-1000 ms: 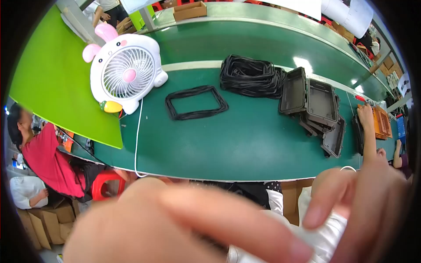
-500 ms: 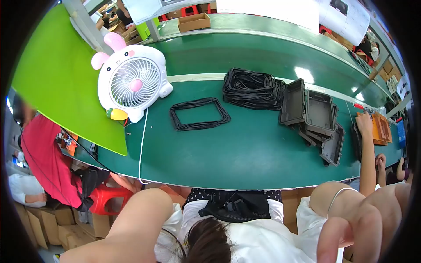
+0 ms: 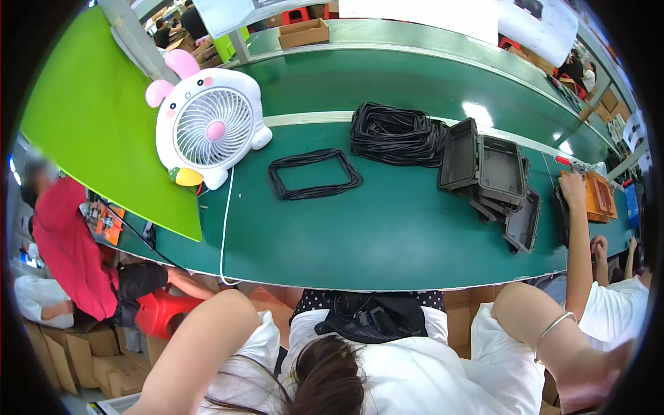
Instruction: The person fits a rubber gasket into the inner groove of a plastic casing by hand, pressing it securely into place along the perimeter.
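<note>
My left forearm (image 3: 197, 346) runs down past the lower left edge, and the hand is out of sight. At the lower right, my right hand (image 3: 609, 370) is dim and smeared close to the view's edge, below a bracelet on that arm. Its fingers cannot be made out. Ahead of me, black rectangular rubber rings (image 3: 315, 174) lie on the green table (image 3: 332, 242). Behind them is a thick pile of similar black rings (image 3: 398, 135). Dark grey plastic cases (image 3: 501, 169) are stacked to the right of the pile, several with their hollow side showing.
A white rabbit-shaped fan (image 3: 214, 128) stands at the left beside a green panel (image 3: 104, 131); its white cord (image 3: 223, 242) crosses the table. A co-worker's arm (image 3: 579, 242) reaches toward orange parts (image 3: 600, 197) at the right. A person in red (image 3: 69, 242) sits at the left.
My right hand has moved outward toward the lower right edge, and my left forearm has shifted a little. The rings and cases stay in place on the table.
</note>
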Demonstrator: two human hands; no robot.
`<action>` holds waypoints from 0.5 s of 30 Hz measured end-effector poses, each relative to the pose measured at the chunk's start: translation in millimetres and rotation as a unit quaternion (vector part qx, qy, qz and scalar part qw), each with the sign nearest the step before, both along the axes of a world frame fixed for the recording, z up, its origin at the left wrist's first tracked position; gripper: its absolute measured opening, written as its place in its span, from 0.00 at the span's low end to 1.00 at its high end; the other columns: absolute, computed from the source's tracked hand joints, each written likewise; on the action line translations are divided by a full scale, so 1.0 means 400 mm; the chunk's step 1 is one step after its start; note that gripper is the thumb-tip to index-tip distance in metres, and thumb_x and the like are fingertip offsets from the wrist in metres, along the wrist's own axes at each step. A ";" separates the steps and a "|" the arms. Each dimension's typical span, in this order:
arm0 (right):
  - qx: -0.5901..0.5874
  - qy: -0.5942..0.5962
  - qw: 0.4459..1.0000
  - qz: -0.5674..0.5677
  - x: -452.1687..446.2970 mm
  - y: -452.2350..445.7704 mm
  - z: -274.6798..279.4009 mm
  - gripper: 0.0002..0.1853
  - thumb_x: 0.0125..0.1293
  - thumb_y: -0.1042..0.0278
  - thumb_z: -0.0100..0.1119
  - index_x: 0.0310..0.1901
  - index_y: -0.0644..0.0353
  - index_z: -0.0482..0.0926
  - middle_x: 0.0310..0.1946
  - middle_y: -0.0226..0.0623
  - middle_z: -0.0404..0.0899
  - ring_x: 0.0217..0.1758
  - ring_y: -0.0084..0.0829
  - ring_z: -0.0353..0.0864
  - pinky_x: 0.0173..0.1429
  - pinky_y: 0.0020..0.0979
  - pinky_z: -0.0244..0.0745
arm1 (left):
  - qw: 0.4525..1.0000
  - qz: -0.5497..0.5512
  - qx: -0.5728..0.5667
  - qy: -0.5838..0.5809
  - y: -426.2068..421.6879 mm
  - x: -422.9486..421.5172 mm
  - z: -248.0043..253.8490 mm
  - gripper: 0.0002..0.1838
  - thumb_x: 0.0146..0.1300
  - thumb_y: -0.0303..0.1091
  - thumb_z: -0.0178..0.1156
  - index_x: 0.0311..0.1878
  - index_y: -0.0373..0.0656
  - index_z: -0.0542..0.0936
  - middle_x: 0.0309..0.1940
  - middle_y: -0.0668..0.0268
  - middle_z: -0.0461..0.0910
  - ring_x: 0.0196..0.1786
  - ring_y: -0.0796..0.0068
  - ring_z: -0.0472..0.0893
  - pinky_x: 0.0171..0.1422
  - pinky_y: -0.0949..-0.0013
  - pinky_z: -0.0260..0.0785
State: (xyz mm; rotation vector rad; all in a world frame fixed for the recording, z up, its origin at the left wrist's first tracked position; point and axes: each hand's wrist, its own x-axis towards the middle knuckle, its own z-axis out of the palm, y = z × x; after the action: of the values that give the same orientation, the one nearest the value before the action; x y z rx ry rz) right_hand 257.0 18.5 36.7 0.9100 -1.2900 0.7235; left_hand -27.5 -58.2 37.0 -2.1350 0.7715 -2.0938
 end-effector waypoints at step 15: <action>-0.105 -0.424 0.255 -0.862 0.683 0.560 -0.320 0.09 0.62 0.63 0.59 0.29 0.58 0.82 0.38 0.38 0.81 0.44 0.33 0.78 0.47 0.38 0.75 | 0.984 0.125 -0.093 0.090 -0.050 -0.079 0.154 0.31 0.68 0.59 0.47 0.69 0.56 0.59 0.65 0.59 0.66 0.60 0.52 0.73 0.60 0.56 0.69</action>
State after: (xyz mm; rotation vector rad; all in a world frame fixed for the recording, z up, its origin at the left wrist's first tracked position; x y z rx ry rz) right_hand 530.1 242.6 -91.4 -1.6137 -1.9988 -0.6759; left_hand -59.2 -78.2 98.7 -2.3959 0.3056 -1.9310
